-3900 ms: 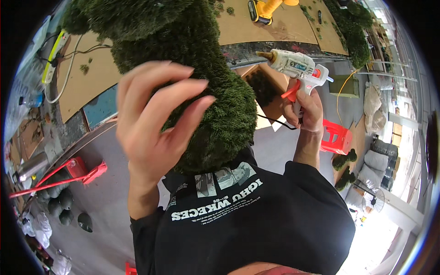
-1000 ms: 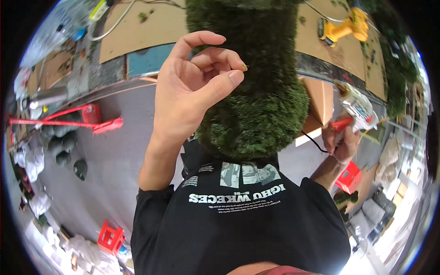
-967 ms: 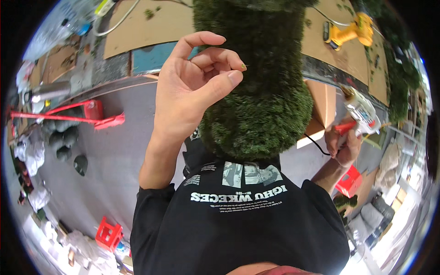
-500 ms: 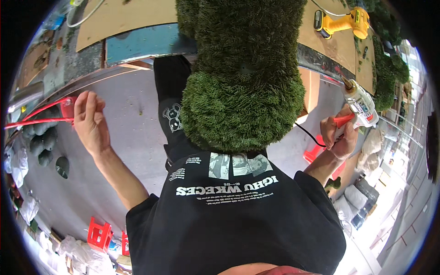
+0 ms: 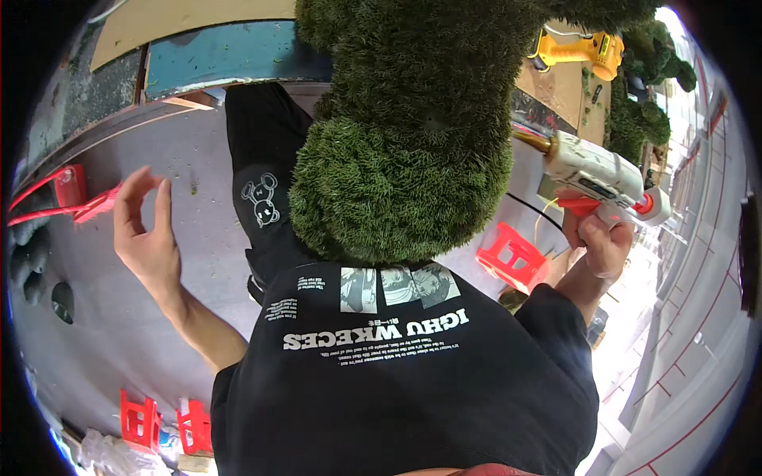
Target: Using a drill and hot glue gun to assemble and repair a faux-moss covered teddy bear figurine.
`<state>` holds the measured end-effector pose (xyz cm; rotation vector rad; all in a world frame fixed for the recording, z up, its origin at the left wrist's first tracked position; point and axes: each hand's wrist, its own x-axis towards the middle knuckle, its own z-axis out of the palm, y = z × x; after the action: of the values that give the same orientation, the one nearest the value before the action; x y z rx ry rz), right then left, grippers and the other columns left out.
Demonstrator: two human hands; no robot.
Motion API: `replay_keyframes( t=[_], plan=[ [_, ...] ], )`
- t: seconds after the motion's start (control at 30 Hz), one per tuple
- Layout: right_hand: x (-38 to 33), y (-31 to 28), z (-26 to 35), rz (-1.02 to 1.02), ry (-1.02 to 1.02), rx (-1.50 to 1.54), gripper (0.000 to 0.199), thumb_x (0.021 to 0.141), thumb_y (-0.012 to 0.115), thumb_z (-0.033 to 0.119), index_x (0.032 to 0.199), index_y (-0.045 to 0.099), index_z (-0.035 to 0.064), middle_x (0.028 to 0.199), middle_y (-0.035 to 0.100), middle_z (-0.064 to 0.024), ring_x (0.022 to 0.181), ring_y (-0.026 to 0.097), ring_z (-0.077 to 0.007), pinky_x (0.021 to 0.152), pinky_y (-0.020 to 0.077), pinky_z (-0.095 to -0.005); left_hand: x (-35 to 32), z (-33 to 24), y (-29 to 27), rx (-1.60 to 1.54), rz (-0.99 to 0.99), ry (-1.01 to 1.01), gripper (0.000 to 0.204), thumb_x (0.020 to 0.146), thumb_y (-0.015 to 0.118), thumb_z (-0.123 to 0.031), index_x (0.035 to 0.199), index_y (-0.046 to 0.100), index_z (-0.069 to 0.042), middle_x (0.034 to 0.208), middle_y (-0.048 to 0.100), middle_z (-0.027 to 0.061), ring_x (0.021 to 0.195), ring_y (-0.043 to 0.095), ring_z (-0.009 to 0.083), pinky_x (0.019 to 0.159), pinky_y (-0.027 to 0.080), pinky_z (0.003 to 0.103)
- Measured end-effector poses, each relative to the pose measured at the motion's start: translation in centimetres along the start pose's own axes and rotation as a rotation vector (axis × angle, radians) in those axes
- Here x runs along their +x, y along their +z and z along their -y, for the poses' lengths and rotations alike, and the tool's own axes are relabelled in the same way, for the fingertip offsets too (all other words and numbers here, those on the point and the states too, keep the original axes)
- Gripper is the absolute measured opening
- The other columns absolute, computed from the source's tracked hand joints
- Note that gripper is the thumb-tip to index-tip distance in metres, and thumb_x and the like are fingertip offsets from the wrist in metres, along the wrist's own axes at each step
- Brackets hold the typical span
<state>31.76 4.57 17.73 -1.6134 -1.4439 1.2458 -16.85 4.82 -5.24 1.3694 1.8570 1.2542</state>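
A bulky form covered in green artificial grass [image 5: 405,178] stands in front of my torso, its rounded near end close to my shirt. In my right hand [image 5: 599,242] is a white hot glue gun [image 5: 595,168] with a red trigger. Its brass nozzle points left, just beside the right flank of the grass form; whether the tip touches is hard to tell. Out to the left, over the grey floor, my left hand [image 5: 151,238] is raised with thumb and bent fingers apart, nothing visible between them.
A yellow cordless power tool [image 5: 583,54] lies on the workbench [image 5: 548,87] at the far right. Red plastic stools stand at right [image 5: 512,258], left [image 5: 71,190] and lower left [image 5: 141,420]. A dark cable [image 5: 528,208] runs near the right hand. More greenery [image 5: 635,119] is beyond the bench.
The glue gun has swung from pointing up to pointing left, its nozzle now nearer the grass form. My left hand has shifted slightly left and down, its thumb and fingers wider apart. The view has shifted.
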Motion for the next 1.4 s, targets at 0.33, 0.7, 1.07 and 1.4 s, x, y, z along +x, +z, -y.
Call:
replay_keyframes(
  t=[0.33, 0.7, 1.07, 1.4],
  plan=[
    [4.6, 1.5, 6.2, 0.213, 0.118, -0.323, 0.041, 0.093, 0.073, -0.005, 0.134, 0.069, -0.0068, 0.12, 0.078, -0.0162, 0.112, 0.071, -0.0213, 0.094, 0.0561, -0.036, 1.4, -12.5, 10.0, -0.331, 0.429, 0.684, 0.043, 0.085, 0.079, -0.001, 0.128, 0.074, -0.007, 0.138, 0.073, 0.009, 0.136, 0.061, 0.0378, 0.114, 0.047, 0.048],
    [5.3, 2.0, 8.5, 0.215, 0.154, -0.462, 0.041, 0.091, 0.081, -0.002, 0.13, 0.07, -0.0057, 0.113, 0.079, -0.0113, 0.105, 0.073, -0.0182, 0.094, 0.0563, -0.0349, 2.4, -10.9, 11.6, -0.192, 0.547, 0.845, 0.046, 0.094, 0.075, -0.031, 0.138, 0.074, -0.019, 0.147, 0.069, -0.0023, 0.148, 0.052, 0.0373, 0.125, 0.035, 0.058],
    [6.1, 4.7, 9.0, 0.219, 0.024, -0.797, 0.036, 0.088, 0.087, 0.012, 0.119, 0.076, -0.0026, 0.098, 0.079, -0.0126, 0.089, 0.076, -0.0221, 0.081, 0.0587, -0.0353, 2.3, -10.1, 12.0, -0.216, 0.556, 0.826, 0.043, 0.093, 0.073, -0.031, 0.135, 0.075, -0.017, 0.147, 0.07, -0.001, 0.147, 0.052, 0.0372, 0.123, 0.037, 0.057],
    [6.8, 5.1, 9.3, 0.252, 0.045, -0.911, 0.033, 0.088, 0.089, 0.02, 0.11, 0.078, -0.0015, 0.092, 0.079, -0.0154, 0.082, 0.077, -0.0278, 0.075, 0.0589, -0.0378, 2.3, -9.9, 12.4, -0.278, 0.553, 0.807, 0.045, 0.089, 0.075, -0.025, 0.133, 0.076, -0.016, 0.145, 0.07, -0.0012, 0.146, 0.053, 0.0369, 0.118, 0.043, 0.053]
  ],
)
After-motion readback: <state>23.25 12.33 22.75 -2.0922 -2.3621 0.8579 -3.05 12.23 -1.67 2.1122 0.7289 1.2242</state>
